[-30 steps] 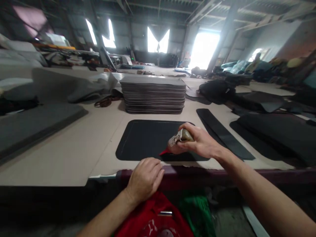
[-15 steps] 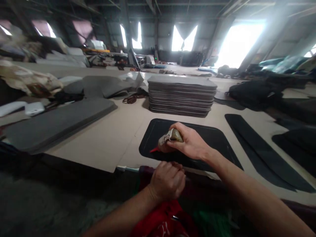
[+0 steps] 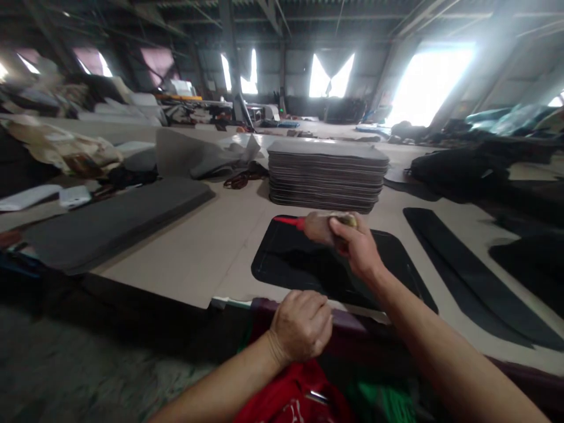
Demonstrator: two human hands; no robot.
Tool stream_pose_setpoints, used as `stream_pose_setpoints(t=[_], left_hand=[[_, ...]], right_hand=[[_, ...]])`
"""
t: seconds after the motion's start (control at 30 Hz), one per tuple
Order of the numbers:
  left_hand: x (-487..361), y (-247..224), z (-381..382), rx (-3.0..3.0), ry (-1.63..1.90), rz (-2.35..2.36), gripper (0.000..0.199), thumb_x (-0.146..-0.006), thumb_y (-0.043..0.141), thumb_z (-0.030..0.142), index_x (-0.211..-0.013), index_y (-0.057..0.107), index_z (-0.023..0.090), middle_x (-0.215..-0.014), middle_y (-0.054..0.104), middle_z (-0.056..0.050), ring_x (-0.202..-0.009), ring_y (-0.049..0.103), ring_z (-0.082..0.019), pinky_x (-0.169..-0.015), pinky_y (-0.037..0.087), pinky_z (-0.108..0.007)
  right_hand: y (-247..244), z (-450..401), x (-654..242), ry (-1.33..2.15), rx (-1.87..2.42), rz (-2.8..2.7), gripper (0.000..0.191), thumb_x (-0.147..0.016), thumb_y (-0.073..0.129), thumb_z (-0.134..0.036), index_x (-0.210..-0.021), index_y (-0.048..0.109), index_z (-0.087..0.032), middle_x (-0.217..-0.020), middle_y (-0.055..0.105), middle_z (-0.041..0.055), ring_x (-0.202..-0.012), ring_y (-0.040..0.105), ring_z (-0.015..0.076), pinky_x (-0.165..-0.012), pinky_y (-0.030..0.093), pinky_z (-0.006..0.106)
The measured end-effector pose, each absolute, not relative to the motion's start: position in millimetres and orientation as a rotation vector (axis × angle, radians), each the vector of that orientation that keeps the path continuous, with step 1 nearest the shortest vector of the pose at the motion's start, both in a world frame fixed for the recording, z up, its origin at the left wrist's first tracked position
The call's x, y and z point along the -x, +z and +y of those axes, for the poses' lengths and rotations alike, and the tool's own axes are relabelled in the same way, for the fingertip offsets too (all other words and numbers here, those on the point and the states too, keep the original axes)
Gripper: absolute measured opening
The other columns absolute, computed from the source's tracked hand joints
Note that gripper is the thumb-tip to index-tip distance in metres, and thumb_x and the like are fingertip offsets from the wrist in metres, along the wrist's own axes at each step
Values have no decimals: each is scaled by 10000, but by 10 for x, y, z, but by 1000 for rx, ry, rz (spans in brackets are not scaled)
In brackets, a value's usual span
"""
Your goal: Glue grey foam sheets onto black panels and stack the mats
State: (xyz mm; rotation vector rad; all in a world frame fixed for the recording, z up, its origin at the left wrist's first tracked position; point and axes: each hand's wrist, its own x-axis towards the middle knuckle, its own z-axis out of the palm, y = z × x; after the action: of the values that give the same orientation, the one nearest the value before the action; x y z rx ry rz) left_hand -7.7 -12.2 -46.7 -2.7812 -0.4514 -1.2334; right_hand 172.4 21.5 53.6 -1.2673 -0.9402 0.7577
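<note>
A dark panel with rounded corners (image 3: 295,258) lies flat on the table (image 3: 176,258). My right hand (image 3: 356,244) is wrapped round a squeeze bottle (image 3: 318,228) with a long red nozzle, held on its side above the panel. The nozzle tip is at the panel's far left corner; whether it touches cannot be made out. My left hand (image 3: 303,324) is closed in a fist at the table's near edge, in front of the panel. Whatever its fingers may hold is hidden.
Behind the panel stands a tall stack of grey panels (image 3: 326,176). A long grey stack (image 3: 118,220) lies on the left, and narrow dark strips (image 3: 476,276) on the right. Crumpled grey sheets (image 3: 198,155) and a brown cord (image 3: 240,179) are further back.
My right hand has carried the bottle away from me, and the red nozzle has gone from the panel's near left part to its far left corner. My left hand stays closed in nearly the same place.
</note>
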Motion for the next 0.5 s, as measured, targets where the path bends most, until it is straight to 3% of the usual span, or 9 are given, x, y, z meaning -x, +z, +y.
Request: stream_pose_setpoints(t=[0.07,0.2,0.3,0.4,0.5], left_hand=[[76,-470,-120,2784,-1255,-443,146,-897,550,211,-986,655,161,-975,717,-73,-916,648,-223,-764,480,-390],[88,-452,-123,2814,-1248,-459,153,-896,571,204,-1018,654,166,-996,717,-77,-942,647,-231,-815,489,-393],[108,-429,-138,2861,-1224,-490,156,-906,566,194,-1033,654,176,-1024,715,-66,-969,639,-227,-863,487,-401],[129,-417,-157,2899,-1216,-514,166,-913,559,169,-1047,656,184,-1061,708,-57,-1005,627,-228,-907,474,-406],[141,-413,-141,2870,-1222,-489,183,-920,551,136,-1055,662,190,-1073,710,-49,-1012,625,-228,-928,460,-410]], right_hand=[[540,125,-1911,847,1195,-721,463,-706,738,-520,-1005,536,-230,-807,574,-13,-558,491,131,-428,319,223],[535,-119,-2300,879,1036,-517,404,-775,700,-473,-1075,554,-247,-950,618,30,-707,592,175,-498,428,243],[490,-302,-2554,837,953,-450,321,-772,731,-402,-989,559,-240,-869,578,4,-661,536,139,-477,384,221],[435,-459,-2702,835,921,-428,339,-734,773,-371,-923,531,-227,-784,539,-19,-582,468,112,-430,311,205],[371,-552,-2747,854,927,-410,366,-743,777,-400,-925,502,-241,-747,547,-34,-569,481,111,-418,312,190]])
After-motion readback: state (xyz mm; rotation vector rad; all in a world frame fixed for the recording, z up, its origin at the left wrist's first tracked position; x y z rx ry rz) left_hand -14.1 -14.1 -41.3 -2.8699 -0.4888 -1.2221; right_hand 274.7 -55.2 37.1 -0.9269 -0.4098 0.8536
